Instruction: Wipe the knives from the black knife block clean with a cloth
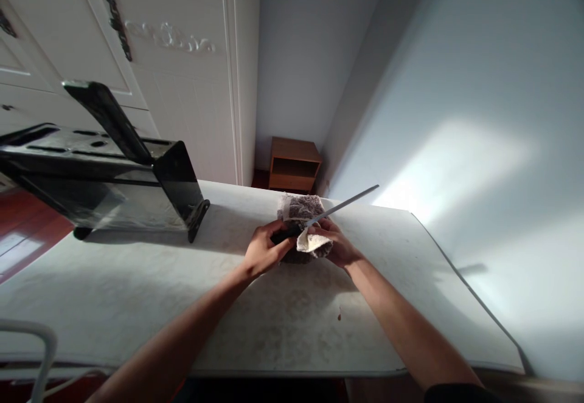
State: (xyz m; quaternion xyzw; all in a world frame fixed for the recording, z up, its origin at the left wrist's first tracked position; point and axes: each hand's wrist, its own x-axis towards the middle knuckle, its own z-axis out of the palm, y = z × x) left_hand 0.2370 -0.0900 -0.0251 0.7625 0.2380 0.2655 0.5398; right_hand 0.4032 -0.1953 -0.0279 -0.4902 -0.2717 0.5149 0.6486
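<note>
Sunlight is falling in a bright patch on the pale wall (456, 56) at the right. In the shadowed corner a small wooden cabinet (294, 165) is standing beside white panelled doors (182, 87). Reddish floor (27, 233) is showing at the left, and a white tabletop (137, 306) is filling the foreground.

No legible txt, labels, brands or nos. anywhere. Raised scrollwork (171, 37) on cabinet door (191, 117) was ornament only, not lettering.
</note>
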